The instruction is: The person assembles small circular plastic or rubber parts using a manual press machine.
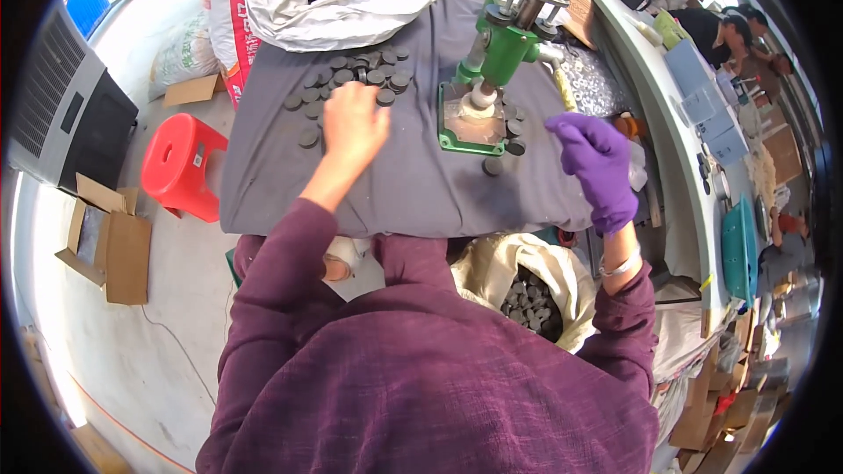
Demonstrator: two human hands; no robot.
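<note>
My bare left hand [356, 123] is at the near side of a loose pile of black round discs [376, 77] on the cloth-covered table. Its fingers are bent together, and whatever they may hold is hidden. In a purple glove, my right hand [599, 162] closes at the lower end of the lever [563, 88] of a green hand press [509, 54]. On the press base [463, 130], a pale rounded piece sits below the ram. Several more black discs [515, 147] lie beside the base's right edge.
A white sack [351, 22] with black pieces stands at the table's far edge. Another open sack [474, 276] of black pieces sits below the near edge. Left of the table are a red stool [180, 167] and a cardboard box [127, 254]. People work at the far right.
</note>
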